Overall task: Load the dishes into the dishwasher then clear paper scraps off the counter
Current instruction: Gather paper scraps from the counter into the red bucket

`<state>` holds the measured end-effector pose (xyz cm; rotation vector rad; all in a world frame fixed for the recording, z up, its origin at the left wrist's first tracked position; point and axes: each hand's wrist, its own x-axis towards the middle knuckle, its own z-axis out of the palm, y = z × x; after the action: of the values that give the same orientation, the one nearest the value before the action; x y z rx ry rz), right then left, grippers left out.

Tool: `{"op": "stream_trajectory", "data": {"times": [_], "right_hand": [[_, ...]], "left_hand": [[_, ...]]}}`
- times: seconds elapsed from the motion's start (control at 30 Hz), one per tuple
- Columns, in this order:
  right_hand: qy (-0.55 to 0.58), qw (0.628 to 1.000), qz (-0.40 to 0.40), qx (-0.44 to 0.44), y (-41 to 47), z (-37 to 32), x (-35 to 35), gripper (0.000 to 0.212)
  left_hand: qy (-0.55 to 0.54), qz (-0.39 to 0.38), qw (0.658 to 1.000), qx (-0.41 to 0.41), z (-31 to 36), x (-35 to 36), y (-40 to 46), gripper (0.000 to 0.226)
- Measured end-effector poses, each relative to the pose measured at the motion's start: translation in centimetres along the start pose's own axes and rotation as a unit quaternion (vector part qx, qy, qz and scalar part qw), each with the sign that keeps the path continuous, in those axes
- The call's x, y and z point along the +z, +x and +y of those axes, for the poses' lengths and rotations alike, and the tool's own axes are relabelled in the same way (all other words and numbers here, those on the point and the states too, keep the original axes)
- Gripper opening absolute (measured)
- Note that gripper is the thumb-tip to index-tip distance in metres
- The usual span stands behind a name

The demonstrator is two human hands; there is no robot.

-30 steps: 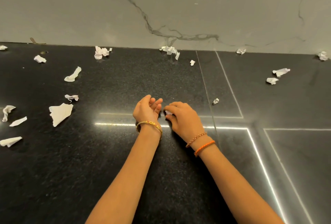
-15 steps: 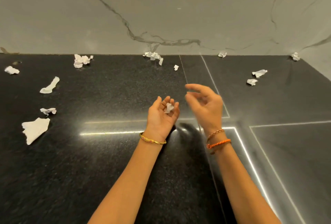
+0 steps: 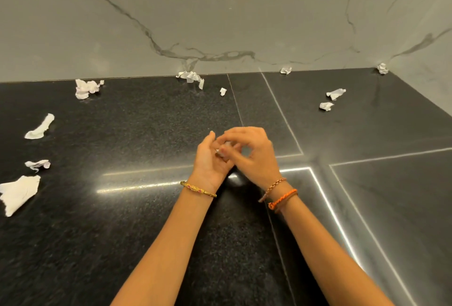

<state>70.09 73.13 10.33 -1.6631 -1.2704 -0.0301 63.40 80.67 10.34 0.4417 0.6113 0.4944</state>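
My left hand [image 3: 208,158] is cupped palm up above the black counter [image 3: 137,134], with small white paper scraps [image 3: 223,151] lying in it. My right hand [image 3: 254,154] reaches over that palm, its fingertips at the scraps; motion blur hides whether they pinch one. Loose paper scraps lie around: a large torn scrap [image 3: 18,193], a twisted scrap [image 3: 38,164] and a long scrap [image 3: 40,127] at the left, a crumpled wad [image 3: 85,88] and a cluster [image 3: 192,78] by the wall, and two small scraps [image 3: 332,99] at the right.
A grey marble wall [image 3: 220,12] backs the counter and turns the corner at the far right, where a scrap ball [image 3: 382,68] sits. Another scrap [image 3: 285,70] rests against the wall. Bright light strips reflect off the polished counter around my wrists.
My right hand picked a scrap off the counter, let it go into my left palm, lifted away, and has now come back over the palm. The view has shifted right.
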Motion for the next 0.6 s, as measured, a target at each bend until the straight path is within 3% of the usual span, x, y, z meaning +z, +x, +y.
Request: {"op": "stream_trajectory", "data": {"times": [0.07, 0.2, 0.33, 0.47, 0.6], "right_hand": [[-0.019, 1.000, 0.008, -0.009, 0.2, 0.6, 0.0, 0.028], [0.022, 0.982, 0.149, 0.113, 0.7, 3.5, -3.4, 0.016], [-0.010, 0.957, 0.203, 0.207, 0.4, 7.5, -7.8, 0.022], [-0.103, 0.939, 0.189, 0.270, 1.5, 12.9, -12.0, 0.036], [-0.192, 0.945, 0.129, 0.232, 5.3, 18.3, -15.3, 0.041]], "left_hand": [[-0.028, 0.007, 0.999, -0.016, -0.1, 0.6, -0.1, 0.039], [-0.019, 0.076, 0.997, -0.014, -0.7, 2.4, 1.0, 0.034], [0.029, 0.060, 0.998, -0.011, -2.6, 5.2, 3.6, 0.032], [0.110, 0.038, 0.993, 0.029, -6.1, 9.4, 7.8, 0.033], [0.099, 0.042, 0.992, 0.058, -9.2, 14.6, 13.1, 0.032]]}}
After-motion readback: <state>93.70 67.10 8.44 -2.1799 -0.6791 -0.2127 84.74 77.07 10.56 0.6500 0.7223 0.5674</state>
